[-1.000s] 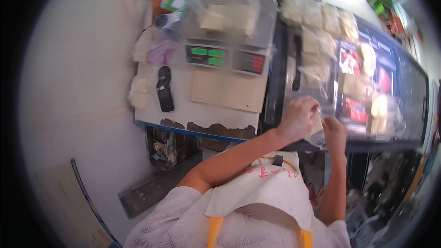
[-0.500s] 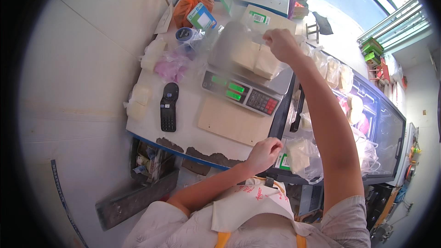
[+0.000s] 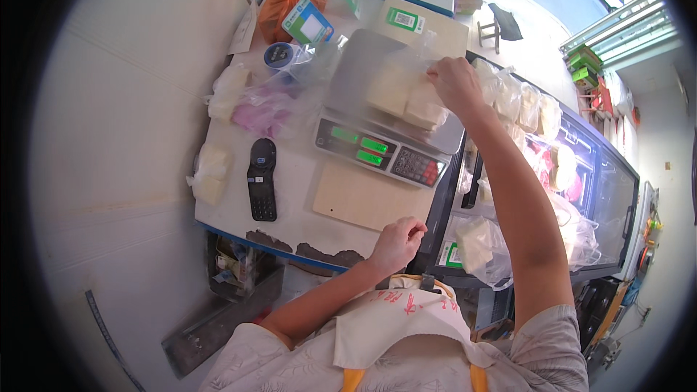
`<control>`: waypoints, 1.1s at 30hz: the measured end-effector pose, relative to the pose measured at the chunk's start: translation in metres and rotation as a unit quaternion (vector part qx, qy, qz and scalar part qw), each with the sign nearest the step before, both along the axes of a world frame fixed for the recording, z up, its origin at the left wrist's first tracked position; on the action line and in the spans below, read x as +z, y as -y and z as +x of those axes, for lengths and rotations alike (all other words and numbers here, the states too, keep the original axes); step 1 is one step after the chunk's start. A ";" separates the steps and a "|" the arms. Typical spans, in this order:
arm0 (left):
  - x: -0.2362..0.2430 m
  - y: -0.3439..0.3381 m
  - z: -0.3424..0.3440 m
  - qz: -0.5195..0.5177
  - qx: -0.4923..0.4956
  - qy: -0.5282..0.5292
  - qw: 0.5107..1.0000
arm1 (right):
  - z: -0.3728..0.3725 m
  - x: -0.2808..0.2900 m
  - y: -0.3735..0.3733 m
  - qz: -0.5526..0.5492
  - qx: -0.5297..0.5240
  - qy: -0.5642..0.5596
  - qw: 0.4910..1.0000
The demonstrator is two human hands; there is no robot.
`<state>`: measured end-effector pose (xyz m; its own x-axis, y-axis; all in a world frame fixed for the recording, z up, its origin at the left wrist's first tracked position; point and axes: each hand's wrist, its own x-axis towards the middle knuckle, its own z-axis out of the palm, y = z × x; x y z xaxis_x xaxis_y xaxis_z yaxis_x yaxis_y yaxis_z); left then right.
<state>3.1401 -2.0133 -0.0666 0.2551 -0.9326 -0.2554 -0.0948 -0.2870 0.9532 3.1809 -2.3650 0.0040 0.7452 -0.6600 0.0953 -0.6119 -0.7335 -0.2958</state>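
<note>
Over the counter scale (image 3: 341,76), my right hand (image 3: 459,87) is closed, its fingertips pinching the clear plastic bag (image 3: 421,54). Pale, tofu-like blocks (image 3: 388,91) sit on the steel pan and look hazy through the film. Green digits glow on the scale's panel, beside a keypad (image 3: 415,165) with grey and red keys. Lower down, my left hand (image 3: 396,245) hovers in front of a light wooden board (image 3: 356,192). Its fingers are curled together, and nothing shows in them.
A black handheld terminal (image 3: 262,180) lies left of the board. Behind it are bagged pale blocks (image 3: 213,170), a pink bag (image 3: 261,112), a round tub (image 3: 279,55) and an orange bag (image 3: 279,11). At right, a glass-topped display case (image 3: 613,203) adjoins several bagged goods (image 3: 528,110).
My right hand has shifted slightly right and down at the scale, and plastic film now veils the blocks more. My left hand has moved a little left. The whole view has shifted slightly.
</note>
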 end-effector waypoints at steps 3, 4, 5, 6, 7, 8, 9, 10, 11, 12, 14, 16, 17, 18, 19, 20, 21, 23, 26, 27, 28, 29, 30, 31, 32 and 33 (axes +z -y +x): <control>-0.003 0.002 -0.001 0.006 -0.012 0.007 1.000 | -0.003 0.001 -0.003 -0.023 -0.014 -0.013 1.000; -0.004 0.002 -0.001 0.009 -0.015 0.005 1.000 | -0.003 0.000 -0.005 -0.026 -0.020 -0.019 0.999; -0.005 0.002 -0.001 0.011 -0.017 0.003 1.000 | -0.004 -0.002 -0.007 -0.029 -0.015 -0.013 0.999; -0.005 0.002 -0.001 0.012 -0.020 0.001 1.000 | -0.005 -0.004 -0.005 -0.034 -0.010 -0.007 0.999; -0.005 0.002 -0.002 0.015 -0.023 0.002 1.000 | -0.007 -0.005 -0.005 -0.039 -0.005 -0.001 0.999; -0.005 0.002 -0.002 0.017 -0.025 0.004 1.000 | -0.009 -0.007 -0.004 -0.041 -0.001 0.005 0.999; -0.005 0.002 -0.002 0.021 -0.026 0.005 0.999 | -0.009 -0.009 -0.004 -0.041 0.005 0.012 0.999; -0.005 0.002 -0.002 0.023 -0.024 0.009 0.999 | -0.009 -0.010 -0.004 -0.042 0.011 0.020 0.999; -0.004 0.002 -0.002 0.025 -0.023 0.013 0.999 | -0.010 -0.010 -0.002 -0.034 0.017 0.044 0.998; -0.005 0.002 -0.002 0.027 -0.020 0.017 0.999 | -0.010 -0.009 -0.003 -0.027 0.025 0.068 0.997; -0.003 0.002 -0.001 0.034 -0.019 0.016 0.999 | -0.011 -0.007 -0.004 -0.005 0.023 0.078 0.997; -0.002 0.000 -0.002 0.032 -0.013 0.016 0.999 | -0.010 0.003 -0.009 0.027 0.005 0.049 0.998; -0.003 0.000 -0.003 0.026 -0.009 0.016 1.000 | -0.011 0.000 -0.007 0.017 0.034 0.061 0.997; -0.004 -0.001 -0.005 0.018 -0.003 0.015 1.000 | -0.013 0.001 -0.004 0.006 0.064 0.073 0.995; -0.005 -0.001 -0.006 0.018 -0.008 0.020 1.000 | -0.017 0.000 -0.002 -0.004 0.094 0.086 0.992; -0.006 0.000 -0.006 0.017 -0.013 0.024 0.999 | -0.022 0.001 0.000 0.011 0.085 0.074 0.994; -0.008 -0.002 -0.007 0.021 -0.013 0.028 0.999 | -0.021 0.012 -0.004 0.031 0.082 0.060 0.994; -0.005 -0.003 -0.006 0.024 -0.006 0.021 0.999 | -0.021 0.037 -0.010 0.063 0.099 0.034 0.992; -0.006 -0.007 -0.008 0.013 0.010 0.011 1.000 | -0.039 0.080 -0.026 0.042 0.122 0.074 0.989; -0.008 -0.010 -0.008 0.007 0.014 0.013 1.000 | -0.044 0.100 -0.036 0.059 0.097 0.069 0.991; -0.009 -0.009 -0.007 -0.005 0.014 0.018 1.000 | -0.051 0.118 -0.039 0.034 0.122 0.094 0.987; -0.006 -0.008 -0.007 -0.005 0.010 0.010 1.000 | -0.061 0.131 -0.044 0.012 0.110 0.103 0.989; -0.004 -0.009 -0.007 0.006 0.013 0.003 1.000 | -0.068 0.144 -0.052 -0.004 0.093 0.121 0.988; -0.003 -0.009 -0.007 0.014 0.012 -0.004 1.000 | -0.076 0.160 -0.064 0.002 0.056 0.108 0.993; -0.003 -0.009 -0.008 0.021 0.013 -0.012 1.000 | -0.082 0.174 -0.077 0.001 0.030 0.102 0.994; -0.002 -0.009 -0.009 0.027 0.010 -0.027 0.999 | -0.092 0.178 -0.084 0.023 0.002 0.116 0.993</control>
<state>3.1309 -2.0041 -0.0689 0.2581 -0.9118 -0.3193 -0.0383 -0.3399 0.9397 3.0885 -2.2809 0.1823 0.7092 -0.6649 0.2344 -0.5203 -0.7179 -0.4625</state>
